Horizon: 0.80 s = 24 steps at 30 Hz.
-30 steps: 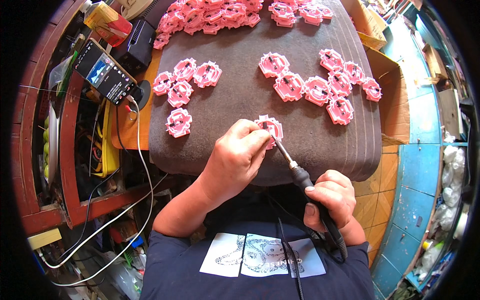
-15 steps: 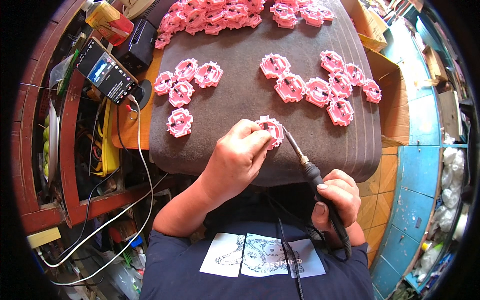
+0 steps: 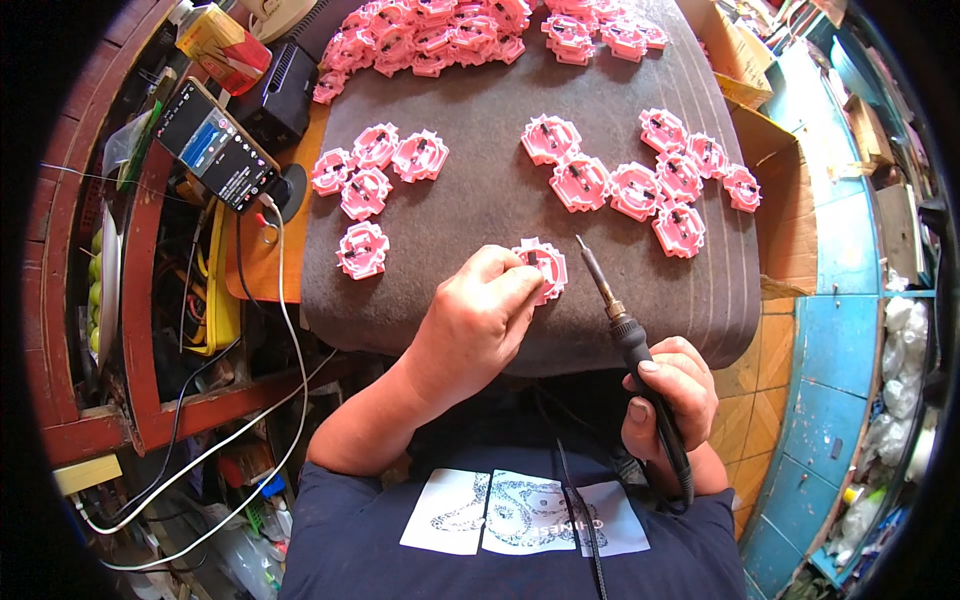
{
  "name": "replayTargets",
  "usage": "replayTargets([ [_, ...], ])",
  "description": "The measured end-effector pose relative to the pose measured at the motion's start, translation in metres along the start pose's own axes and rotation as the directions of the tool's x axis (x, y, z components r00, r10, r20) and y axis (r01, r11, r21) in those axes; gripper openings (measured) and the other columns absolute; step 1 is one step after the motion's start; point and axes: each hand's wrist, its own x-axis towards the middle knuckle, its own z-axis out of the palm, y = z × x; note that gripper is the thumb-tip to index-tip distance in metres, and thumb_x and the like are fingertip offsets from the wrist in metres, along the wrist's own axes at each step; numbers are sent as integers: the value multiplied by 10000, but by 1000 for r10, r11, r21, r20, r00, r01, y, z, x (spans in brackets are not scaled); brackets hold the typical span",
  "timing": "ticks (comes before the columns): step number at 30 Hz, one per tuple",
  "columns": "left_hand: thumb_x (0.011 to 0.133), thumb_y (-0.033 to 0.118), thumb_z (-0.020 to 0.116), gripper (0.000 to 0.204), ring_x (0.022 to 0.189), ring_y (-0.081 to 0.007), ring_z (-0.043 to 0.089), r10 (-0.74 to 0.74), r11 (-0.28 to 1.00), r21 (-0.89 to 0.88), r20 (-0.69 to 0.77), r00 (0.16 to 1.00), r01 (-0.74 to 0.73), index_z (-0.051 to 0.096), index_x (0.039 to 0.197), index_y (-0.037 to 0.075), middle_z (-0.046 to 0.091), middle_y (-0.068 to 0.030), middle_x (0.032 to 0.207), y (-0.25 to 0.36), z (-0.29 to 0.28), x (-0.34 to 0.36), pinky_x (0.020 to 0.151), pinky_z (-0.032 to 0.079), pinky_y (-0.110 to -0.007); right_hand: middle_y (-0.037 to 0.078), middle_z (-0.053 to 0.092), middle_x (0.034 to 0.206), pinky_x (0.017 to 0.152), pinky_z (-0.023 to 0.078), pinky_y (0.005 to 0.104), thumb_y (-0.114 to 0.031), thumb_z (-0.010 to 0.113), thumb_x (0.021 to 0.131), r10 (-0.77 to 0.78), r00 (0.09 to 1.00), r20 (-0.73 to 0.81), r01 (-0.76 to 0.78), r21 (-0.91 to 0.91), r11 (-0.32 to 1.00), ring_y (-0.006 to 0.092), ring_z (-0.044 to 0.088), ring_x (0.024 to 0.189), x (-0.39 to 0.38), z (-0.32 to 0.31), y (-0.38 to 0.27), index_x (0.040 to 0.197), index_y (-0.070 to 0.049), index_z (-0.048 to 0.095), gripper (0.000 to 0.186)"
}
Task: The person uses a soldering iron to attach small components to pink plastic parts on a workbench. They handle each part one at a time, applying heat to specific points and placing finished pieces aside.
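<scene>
Near the front edge of the dark mat (image 3: 470, 150), my left hand (image 3: 474, 318) pinches the left side of a pink plastic part (image 3: 546, 272) with black pieces inside. The part seems to rest on the mat; fingers cover some of it. My right hand (image 3: 676, 398) is wrapped round the black handle of a soldering iron (image 3: 630, 345). Its metal tip points up and away, a little right of the held part and apart from it. Similar pink parts lie to the left (image 3: 366, 194) and to the right (image 3: 636, 192) on the mat.
A big heap of pink parts (image 3: 430, 38) covers the far end. At the left stand a phone (image 3: 215, 145) on a holder with a white cable, and a bottle (image 3: 225, 50). Cardboard boxes (image 3: 785, 200) flank the table's right side.
The soldering iron's tip has come away from the pink part, slightly up and to the right. My left hand keeps its pinch in nearly the same place.
</scene>
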Motion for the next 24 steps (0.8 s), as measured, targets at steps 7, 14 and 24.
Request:
replayTargets([
  [7,868,-46,760,183,879,-345,710,-16,1000,-8,10,1000,16,728,1043,-4,690,-171,979,1,-1,1,787,582,-402,130,666,841,577,538,381,25,753,879,-31,999,-35,29,-75,997,265,619,629,10,11,4,1215,37,647,353],
  [14,879,-21,770,178,878,-354,711,-2,1000,-21,-2,1000,2,724,1050,-5,691,-173,982,0,-1,0,779,585,-410,186,749,923,659,586,340,114,619,954,91,984,153,-80,-75,994,241,728,746,18,26,19,1269,7,636,333],
  [24,904,-18,732,140,885,-369,704,9,999,-46,28,1000,-8,703,1040,-5,672,-183,1013,-4,-1,1,765,585,-425,220,700,1315,895,519,475,-37,808,749,120,955,272,-60,-220,974,409,673,989,48,55,31,1339,-69,568,637],
])
